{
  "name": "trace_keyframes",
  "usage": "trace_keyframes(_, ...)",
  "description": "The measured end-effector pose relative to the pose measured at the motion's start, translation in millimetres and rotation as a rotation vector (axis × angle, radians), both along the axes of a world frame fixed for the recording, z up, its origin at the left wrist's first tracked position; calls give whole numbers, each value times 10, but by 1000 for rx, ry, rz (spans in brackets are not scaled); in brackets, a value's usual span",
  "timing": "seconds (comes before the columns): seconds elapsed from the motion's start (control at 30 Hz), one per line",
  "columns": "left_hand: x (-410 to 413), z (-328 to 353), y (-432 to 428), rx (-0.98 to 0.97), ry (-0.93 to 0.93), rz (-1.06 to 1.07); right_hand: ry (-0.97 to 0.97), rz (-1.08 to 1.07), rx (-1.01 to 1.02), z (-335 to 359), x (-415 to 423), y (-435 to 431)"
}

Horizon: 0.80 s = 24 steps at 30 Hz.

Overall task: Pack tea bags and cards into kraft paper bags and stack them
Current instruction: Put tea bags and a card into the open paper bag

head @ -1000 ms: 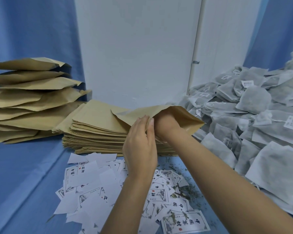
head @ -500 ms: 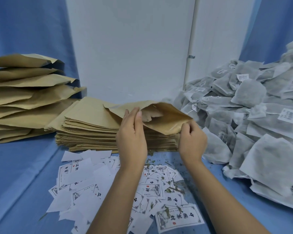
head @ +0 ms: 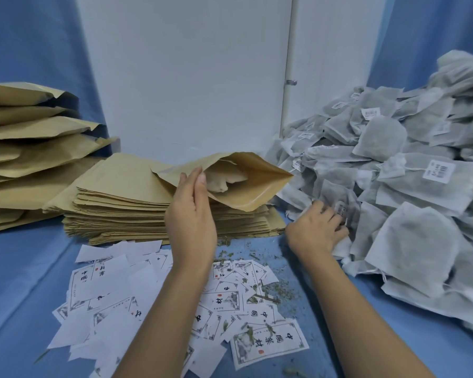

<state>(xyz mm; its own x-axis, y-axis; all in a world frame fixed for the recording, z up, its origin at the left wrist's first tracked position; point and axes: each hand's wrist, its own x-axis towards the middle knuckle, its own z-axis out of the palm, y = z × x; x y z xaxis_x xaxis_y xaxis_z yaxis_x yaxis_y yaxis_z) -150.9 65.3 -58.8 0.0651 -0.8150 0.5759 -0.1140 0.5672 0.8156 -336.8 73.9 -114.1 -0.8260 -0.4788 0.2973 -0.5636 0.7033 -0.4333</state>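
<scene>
While my left hand [head: 191, 214] pinches a part-filled bag [head: 238, 184] agape, my right hand [head: 316, 230] grasps tea bags [head: 339, 205] at three o'clock; cards [head: 224, 298] untouched, packed stack [head: 25, 148] at nine o'clock.

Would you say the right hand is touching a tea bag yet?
Touching. The head view shows the right hand pressed into the tea bag pile, its fingers curled onto one tea bag with no gap.
</scene>
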Motion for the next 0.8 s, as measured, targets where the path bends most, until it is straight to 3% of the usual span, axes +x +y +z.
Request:
trace_keyframes(0.17, 40, 17, -32, -12, 1, 32, 106, -4, 40, 109, -10, 35)
trace_keyframes(0.27, 51, 26, -54, -13, -3, 33, 38, 155, 82, 322, 3, 57)
trace_keyframes(0.43, 67, -6, -100, 25, -42, -47, -393, 656, 63, 853, -8, 290)
trace_keyframes(0.53, 88, -40, -131, 29, -60, -47, -784, 863, -100, 1025, 47, 476)
trace_keyframes(0.63, 92, -62, -149, 31, -87, -48, -970, 1072, -203, 1086, 135, 495)
trace_keyframes(0.7, 76, -78, -151, 27, -106, -45, -1018, 1053, -372, 1074, 237, 405)
trace_keyframes(0.8, 58, -97, -144, 31, -107, -39, -916, 769, -630, 970, 417, 185)
